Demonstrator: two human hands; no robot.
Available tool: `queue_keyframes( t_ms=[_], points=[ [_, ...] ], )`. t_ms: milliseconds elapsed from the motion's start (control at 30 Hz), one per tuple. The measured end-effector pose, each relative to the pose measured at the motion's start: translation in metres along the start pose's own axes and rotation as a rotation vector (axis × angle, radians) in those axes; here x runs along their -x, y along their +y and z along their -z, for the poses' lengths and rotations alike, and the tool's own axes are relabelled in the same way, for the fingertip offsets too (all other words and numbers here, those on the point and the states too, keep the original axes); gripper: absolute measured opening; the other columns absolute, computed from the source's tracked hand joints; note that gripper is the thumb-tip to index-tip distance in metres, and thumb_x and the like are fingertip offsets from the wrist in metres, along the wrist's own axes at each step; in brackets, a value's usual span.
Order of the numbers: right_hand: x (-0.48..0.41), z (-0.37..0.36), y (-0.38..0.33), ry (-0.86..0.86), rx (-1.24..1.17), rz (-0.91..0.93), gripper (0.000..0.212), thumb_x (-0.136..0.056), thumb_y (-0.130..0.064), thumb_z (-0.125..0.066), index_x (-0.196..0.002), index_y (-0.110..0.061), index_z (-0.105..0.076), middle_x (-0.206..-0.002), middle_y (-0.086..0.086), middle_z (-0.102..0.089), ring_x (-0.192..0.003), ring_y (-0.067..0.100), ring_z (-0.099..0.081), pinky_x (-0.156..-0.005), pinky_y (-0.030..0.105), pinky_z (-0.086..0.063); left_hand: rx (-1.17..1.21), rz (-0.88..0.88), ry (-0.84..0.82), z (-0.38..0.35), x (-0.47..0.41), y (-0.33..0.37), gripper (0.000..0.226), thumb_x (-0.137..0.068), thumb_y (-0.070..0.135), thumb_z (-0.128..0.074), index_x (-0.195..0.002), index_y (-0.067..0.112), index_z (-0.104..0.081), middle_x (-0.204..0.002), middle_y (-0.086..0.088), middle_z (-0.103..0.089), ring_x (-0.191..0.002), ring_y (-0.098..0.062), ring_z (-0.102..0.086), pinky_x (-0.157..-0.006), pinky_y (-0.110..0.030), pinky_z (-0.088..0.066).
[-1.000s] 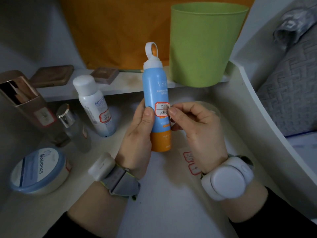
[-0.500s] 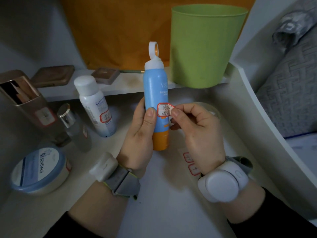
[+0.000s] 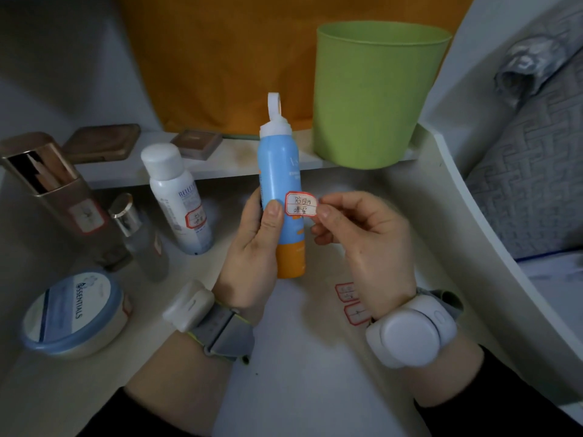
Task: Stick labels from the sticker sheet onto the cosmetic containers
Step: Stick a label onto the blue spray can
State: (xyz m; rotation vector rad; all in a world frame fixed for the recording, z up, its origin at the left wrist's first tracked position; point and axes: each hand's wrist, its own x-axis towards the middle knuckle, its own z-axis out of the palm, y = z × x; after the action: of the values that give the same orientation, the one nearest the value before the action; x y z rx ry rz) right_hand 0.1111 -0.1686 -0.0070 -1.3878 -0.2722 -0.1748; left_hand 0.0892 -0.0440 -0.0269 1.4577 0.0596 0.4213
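Holding a label (image 3: 301, 207) at the blue-and-orange spray bottle (image 3: 277, 171)

1. Left hand (image 3: 252, 247): grips the blue-and-orange spray bottle upright above the surface (image 3: 299, 373). The fingers wrap around the back of the body, and the thumb (image 3: 273, 212) lies flat on the front, just beside the label's left edge.
2. Right hand (image 3: 369, 244): the thumb and index fingers (image 3: 328, 212) pinch the right edge of the label. The remaining fingers are curled toward the palm.
3. Label: red-bordered, white, with handwritten characters. Its left part overlaps the right side of the blue bottle body, above the orange base. Whether it adheres to the bottle cannot be told.
4. Sticker sheet (image 3: 350, 298): lies flat on the surface, partly hidden under the right hand, with two red-bordered labels showing.
5. Other containers, left of the hands: a white spray bottle (image 3: 176, 197) and a rose-gold case (image 3: 53, 184) each carry a red-bordered label. A small bottle with a metallic cap (image 3: 138, 238) stands between them. A round tin (image 3: 72, 313) marked ESSENTIALS sits nearest the viewer.
6. Shelf (image 3: 252, 162): carries two compacts (image 3: 101, 143) and a green bin (image 3: 375, 93).
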Motion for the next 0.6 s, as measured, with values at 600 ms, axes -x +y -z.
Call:
queue_keyframes(
  t_ms=[600],
  points=[
    [-0.004, -0.002, -0.009, 0.008, 0.158, 0.036, 0.023, -0.082, 0.002, -0.068, -0.083, -0.019, -0.060, -0.070, 0.009, -0.068, -0.057, 0.017, -0.063, -0.060, 0.029, -0.054, -0.095, -0.017, -0.002, 0.001, 0.004, 0.005, 0.056, -0.075, 0.063, -0.053, -0.125, 0.039, -0.052, -0.117, -0.002, -0.067, -0.106, -0.024, -0.064, -0.098, -0.051, -0.049]
  ],
)
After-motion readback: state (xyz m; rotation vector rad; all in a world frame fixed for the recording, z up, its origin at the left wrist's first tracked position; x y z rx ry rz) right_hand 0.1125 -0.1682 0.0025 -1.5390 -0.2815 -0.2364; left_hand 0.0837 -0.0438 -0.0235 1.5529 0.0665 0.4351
